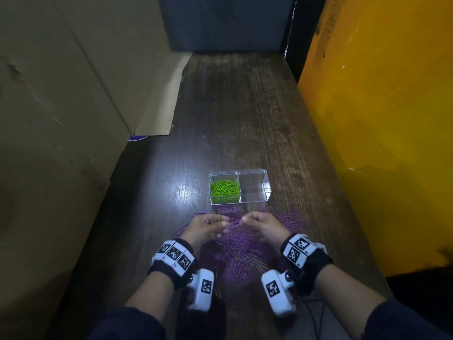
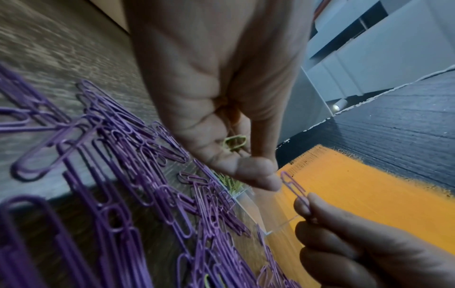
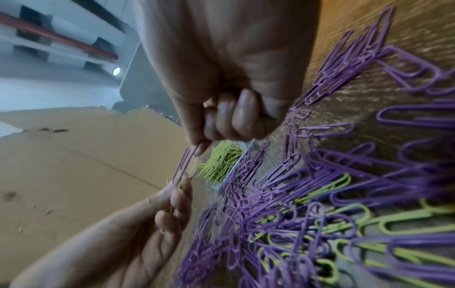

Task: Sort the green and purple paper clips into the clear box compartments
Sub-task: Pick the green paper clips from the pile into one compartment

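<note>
My right hand [image 1: 263, 225] pinches a purple clip [image 2: 294, 186]; my left hand [image 1: 207, 228] cups green clips [image 2: 234, 143]. Next, I reckon: drop it ahead into the box's [image 1: 266, 190] bare compartment.

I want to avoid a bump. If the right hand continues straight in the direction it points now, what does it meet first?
Probably the left hand. The right hand points leftward, pinching a purple clip whose far end already reaches the left fingers. Depth is unclear.

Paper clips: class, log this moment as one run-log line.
left hand: holds green clip | right hand: pinches purple clip | box: green clips left compartment, right bare | purple pile on table
</note>
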The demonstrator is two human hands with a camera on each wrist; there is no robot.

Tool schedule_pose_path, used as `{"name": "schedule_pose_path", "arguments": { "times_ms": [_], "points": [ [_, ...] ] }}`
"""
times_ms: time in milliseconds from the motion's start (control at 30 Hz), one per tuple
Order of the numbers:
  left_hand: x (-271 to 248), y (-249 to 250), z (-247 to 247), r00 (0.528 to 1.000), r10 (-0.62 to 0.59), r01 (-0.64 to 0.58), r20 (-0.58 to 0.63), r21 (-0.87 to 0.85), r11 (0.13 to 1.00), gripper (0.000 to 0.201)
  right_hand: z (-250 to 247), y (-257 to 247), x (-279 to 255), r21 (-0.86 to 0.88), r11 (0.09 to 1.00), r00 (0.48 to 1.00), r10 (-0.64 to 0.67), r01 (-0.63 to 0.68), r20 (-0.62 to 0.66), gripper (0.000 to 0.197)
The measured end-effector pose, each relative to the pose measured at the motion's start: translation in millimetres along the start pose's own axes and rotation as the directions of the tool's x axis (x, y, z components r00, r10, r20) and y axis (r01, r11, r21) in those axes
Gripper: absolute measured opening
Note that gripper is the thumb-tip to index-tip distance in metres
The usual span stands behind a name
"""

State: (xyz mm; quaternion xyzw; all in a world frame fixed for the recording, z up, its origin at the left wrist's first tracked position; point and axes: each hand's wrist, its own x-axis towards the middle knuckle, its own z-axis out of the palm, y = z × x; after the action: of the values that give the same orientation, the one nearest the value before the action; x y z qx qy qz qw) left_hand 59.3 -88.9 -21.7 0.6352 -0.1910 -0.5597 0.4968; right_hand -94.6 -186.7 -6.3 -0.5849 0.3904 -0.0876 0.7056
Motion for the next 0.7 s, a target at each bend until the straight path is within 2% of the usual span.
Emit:
{"name": "schedule_pose_path", "arguments": {
  "times_ms": [100, 167, 233, 333, 467, 533, 600, 633, 700],
  "points": [
    [-0.9, 1.8, -0.6, 1.000, -0.005, 0.002, 0.025, 0.108, 0.994, 0.011, 0.5, 5.7, -0.3, -0.179, 0.974, 0.980, -0.160, 0.136, -0.122, 0.023],
    [-3.1, 1.0, -0.9, 0.994, -0.029, 0.006, 0.103, 0.216, 0.976, 0.011, 1.5, 7.9, -2.7, -0.193, 0.965, 0.968, -0.207, 0.179, -0.141, 0.023],
    [-4.4, -0.9, -1.6, 0.991, -0.040, 0.008, 0.131, 0.237, 0.972, 0.013, 1.5, 9.9, -4.0, -0.181, 0.963, 0.962, -0.229, 0.201, -0.150, 0.017],
    [-6.5, -0.4, -1.8, 0.996, -0.006, -0.011, 0.084, 0.198, 0.980, 0.015, -0.3, 8.2, -9.0, -0.190, 0.960, 0.967, -0.228, 0.204, -0.116, 0.018],
    [-11.4, 1.9, 0.6, 0.997, 0.050, -0.064, 0.060, 0.254, 0.965, 0.017, -0.7, 9.8, -21.6, -0.311, 0.938, 0.989, -0.137, 0.150, 0.063, 0.022],
    [-13.2, 2.6, 2.0, 0.994, 0.073, -0.095, 0.081, 0.325, 0.941, 0.016, 1.8, 9.1, -25.8, -0.289, 0.946, 0.989, -0.139, 0.149, 0.054, 0.020],
    [-13.9, 3.5, 3.9, 0.991, 0.085, -0.117, 0.098, 0.392, 0.912, 0.018, 3.4, 5.5, -24.9, -0.292, 0.940, 0.979, -0.197, 0.175, -0.045, 0.012],
    [-14.6, 4.2, 5.0, 0.990, 0.095, -0.131, 0.102, 0.445, 0.886, 0.020, 3.8, 1.6, -23.5, -0.325, 0.928, 0.976, -0.211, 0.180, -0.060, 0.006],
    [-14.9, 6.0, 8.5, 0.990, 0.096, -0.140, 0.108, 0.551, 0.823, 0.026, 7.3, -5.8, -20.3, -0.502, 0.843, 0.977, -0.214, 0.195, 0.020, 0.006]
  ]
}}
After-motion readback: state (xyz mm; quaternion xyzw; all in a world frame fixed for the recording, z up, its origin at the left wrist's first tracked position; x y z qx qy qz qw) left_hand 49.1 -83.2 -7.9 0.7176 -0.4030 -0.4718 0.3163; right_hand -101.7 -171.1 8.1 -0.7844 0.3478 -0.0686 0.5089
